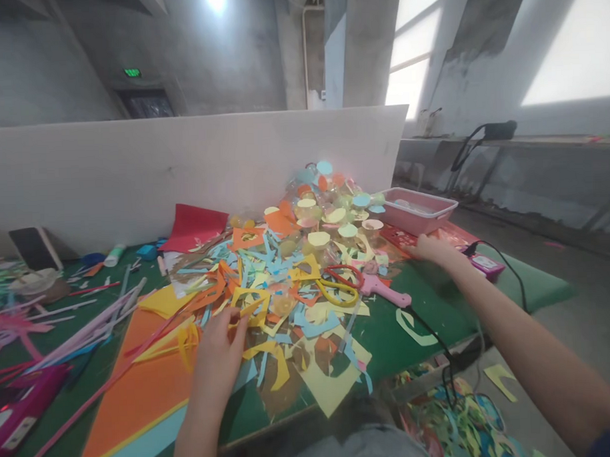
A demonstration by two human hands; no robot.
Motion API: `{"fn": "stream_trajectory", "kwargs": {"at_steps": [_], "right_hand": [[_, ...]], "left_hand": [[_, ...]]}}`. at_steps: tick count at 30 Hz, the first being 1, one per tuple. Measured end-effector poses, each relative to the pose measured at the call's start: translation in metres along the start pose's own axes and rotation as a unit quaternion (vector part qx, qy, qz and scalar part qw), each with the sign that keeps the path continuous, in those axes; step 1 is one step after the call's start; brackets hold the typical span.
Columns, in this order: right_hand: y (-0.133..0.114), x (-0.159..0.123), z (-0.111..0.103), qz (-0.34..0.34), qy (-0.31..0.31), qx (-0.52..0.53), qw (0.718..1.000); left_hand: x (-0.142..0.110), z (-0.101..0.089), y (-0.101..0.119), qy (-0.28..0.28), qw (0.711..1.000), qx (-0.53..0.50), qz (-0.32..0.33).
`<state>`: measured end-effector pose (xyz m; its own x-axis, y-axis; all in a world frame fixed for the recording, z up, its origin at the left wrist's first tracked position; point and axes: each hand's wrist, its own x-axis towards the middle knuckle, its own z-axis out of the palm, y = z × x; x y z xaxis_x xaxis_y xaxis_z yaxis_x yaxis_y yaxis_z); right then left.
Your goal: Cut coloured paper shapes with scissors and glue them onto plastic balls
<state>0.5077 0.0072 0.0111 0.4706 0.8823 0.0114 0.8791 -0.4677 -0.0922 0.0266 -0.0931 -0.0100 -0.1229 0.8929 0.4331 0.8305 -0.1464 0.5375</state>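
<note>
My left hand (pixel 218 348) lies on the heap of coloured paper scraps (pixel 282 302), its fingers bent and pressing on yellow and orange offcuts at the heap's near left edge. My right hand (pixel 432 249) reaches out to the far right and rests on red paper (pixel 404 238) just in front of a pink plastic tray (pixel 418 211); its fingers are hidden from this angle. Between the hands lie scissors with red and yellow handles (pixel 341 284) and a pink glue gun (pixel 384 291) with a black cord.
Clear cups capped with paper discs (pixel 329 211) are piled behind the scraps. Big orange sheets (pixel 135 388) and long straws (pixel 83 333) lie left. A white board (pixel 182 159) walls the table's back. A phone (pixel 33 248) leans on it. Scraps litter the floor (pixel 456 416).
</note>
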Motion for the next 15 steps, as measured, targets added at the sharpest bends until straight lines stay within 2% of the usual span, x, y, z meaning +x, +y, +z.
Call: {"fn": "stream_trajectory", "kwargs": {"at_steps": [6,12,15], "right_hand": [[0.007,0.010,0.022,-0.004,-0.030,-0.014,0.999],[0.012,0.014,0.023,-0.012,-0.035,0.001,0.999],[0.008,0.016,0.017,-0.019,-0.017,0.023,0.999]], "left_hand": [[-0.002,0.002,-0.004,-0.009,1.000,-0.011,0.024],[-0.002,0.005,-0.005,-0.019,0.999,-0.014,0.033],[-0.002,0.006,-0.007,-0.018,0.999,-0.014,0.033]]}}
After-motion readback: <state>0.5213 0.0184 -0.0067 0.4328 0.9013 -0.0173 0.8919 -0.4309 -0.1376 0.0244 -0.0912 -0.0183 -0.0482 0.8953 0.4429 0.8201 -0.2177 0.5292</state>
